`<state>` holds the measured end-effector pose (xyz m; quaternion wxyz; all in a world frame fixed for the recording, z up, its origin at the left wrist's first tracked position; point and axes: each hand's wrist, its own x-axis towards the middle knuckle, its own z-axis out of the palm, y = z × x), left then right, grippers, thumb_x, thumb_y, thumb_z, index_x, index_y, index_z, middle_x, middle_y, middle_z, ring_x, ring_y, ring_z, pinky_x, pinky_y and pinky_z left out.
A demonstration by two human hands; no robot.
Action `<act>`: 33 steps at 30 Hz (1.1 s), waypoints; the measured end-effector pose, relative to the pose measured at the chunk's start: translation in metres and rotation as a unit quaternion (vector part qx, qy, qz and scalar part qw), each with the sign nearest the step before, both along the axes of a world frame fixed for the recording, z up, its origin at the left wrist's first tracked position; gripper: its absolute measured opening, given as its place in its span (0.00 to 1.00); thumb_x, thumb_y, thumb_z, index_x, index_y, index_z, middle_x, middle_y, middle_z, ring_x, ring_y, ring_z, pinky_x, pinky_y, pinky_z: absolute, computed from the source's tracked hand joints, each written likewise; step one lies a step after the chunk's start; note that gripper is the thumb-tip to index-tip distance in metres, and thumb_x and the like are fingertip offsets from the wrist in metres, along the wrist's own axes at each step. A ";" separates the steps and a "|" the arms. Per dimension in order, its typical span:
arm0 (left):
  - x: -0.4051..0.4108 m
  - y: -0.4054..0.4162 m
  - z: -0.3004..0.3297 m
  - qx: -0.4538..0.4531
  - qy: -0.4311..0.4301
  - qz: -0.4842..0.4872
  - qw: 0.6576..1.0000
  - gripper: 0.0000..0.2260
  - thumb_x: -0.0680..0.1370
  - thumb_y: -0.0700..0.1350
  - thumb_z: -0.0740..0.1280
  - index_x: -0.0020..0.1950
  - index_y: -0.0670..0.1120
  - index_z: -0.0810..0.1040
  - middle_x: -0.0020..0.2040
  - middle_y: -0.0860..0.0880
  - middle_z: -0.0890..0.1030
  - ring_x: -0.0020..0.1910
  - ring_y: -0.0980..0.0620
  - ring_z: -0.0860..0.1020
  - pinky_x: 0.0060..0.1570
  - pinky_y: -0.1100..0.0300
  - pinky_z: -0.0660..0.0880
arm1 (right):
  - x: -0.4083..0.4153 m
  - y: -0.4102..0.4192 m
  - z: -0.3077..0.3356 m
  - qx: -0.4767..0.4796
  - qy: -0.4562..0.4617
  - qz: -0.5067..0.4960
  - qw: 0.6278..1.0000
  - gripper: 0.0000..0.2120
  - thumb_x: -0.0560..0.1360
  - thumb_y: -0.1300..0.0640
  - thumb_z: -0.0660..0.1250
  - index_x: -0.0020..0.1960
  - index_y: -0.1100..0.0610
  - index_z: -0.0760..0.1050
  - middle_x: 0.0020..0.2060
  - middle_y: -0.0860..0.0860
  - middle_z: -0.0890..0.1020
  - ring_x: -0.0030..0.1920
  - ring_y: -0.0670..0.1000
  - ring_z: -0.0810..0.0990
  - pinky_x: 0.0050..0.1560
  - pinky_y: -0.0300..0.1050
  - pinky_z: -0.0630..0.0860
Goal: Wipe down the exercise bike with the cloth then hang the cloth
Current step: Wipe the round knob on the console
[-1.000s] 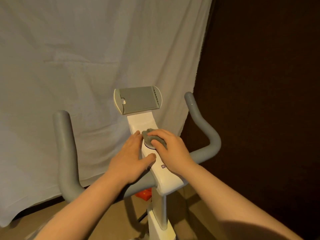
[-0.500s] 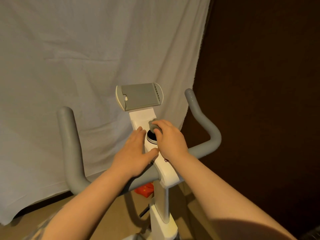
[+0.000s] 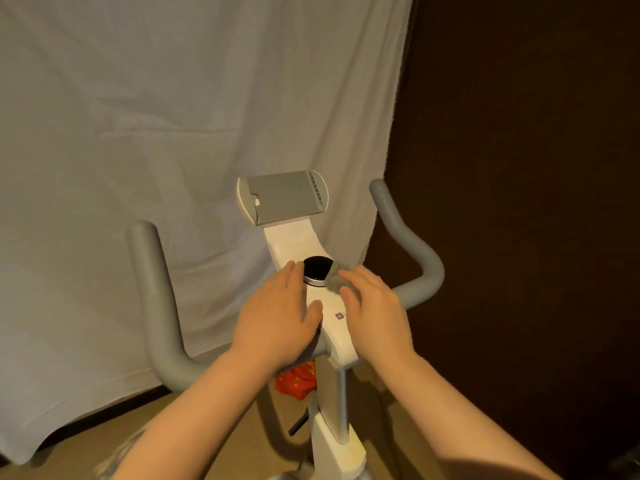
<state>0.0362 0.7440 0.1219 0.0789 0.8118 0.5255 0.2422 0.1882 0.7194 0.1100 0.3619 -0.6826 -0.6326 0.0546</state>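
Wiping the top of the exercise bike point(image 3: 341, 341) now, it seems. Small grey cloth point(image 3: 336, 280) bunched under the fingertips of the right hand point(image 3: 375, 311), touching the right edge of the round black knob point(image 3: 318, 269). Left hand point(image 3: 277, 318) flat with fingers loose, grasping nothing, pressed on the white top just left of the knob. Best to rub all round the knob, press softly, and hold the bike steady with the flat hand. Grey handlebars point(image 3: 152, 299) out past both hands probably next.
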 end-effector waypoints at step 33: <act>-0.002 -0.020 -0.010 0.007 -0.044 -0.043 0.998 0.15 0.80 0.45 0.59 0.67 0.50 0.70 0.67 0.52 0.71 0.61 0.49 0.74 0.55 0.57 0.69 | -0.037 -0.049 -0.031 0.098 0.021 -0.057 0.993 0.20 0.82 0.50 0.51 0.70 0.49 0.70 0.70 0.45 0.71 0.72 0.42 0.62 0.76 0.49 0.55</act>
